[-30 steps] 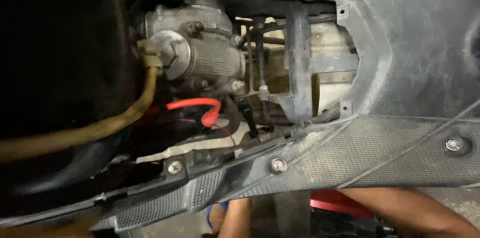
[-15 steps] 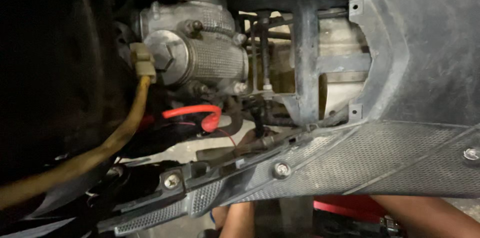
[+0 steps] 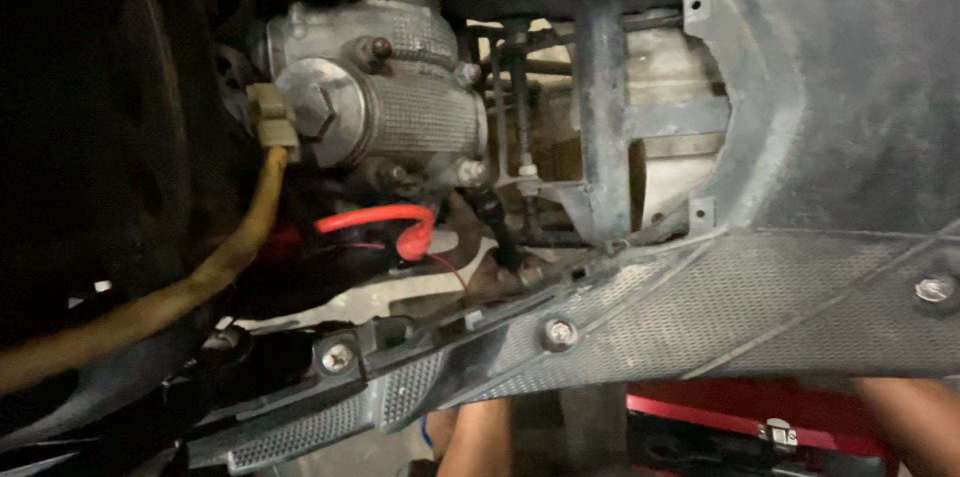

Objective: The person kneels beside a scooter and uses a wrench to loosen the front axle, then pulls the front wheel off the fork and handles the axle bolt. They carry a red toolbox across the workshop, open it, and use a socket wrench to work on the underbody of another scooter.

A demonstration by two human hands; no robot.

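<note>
Dark textured plastic fairing panel (image 3: 760, 287) frames the opening; inside at upper left sits the grey metal carburetor (image 3: 385, 107), its yellowed fuel hose (image 3: 240, 247) dropping left, red wire (image 3: 385, 225) just beneath. Best reach in above that wire, unsnagged. No fingers show—grip cannot be told; only limbs (image 3: 480, 437) below the panel.

Hose (image 3: 215, 267) left of carburetor (image 3: 385, 112) — panel (image 3: 760, 307) below

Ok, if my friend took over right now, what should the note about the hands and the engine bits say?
Hands: neither hand is in view. Only bare limbs show at the bottom edge, touching nothing.
Things: the metal carburettor sits exposed in the opening. A yellowish hose is plugged on at its left, and a red cable runs below.
Done: the carburettor is uncovered.
Left: the black panel has its screws in place.
</note>
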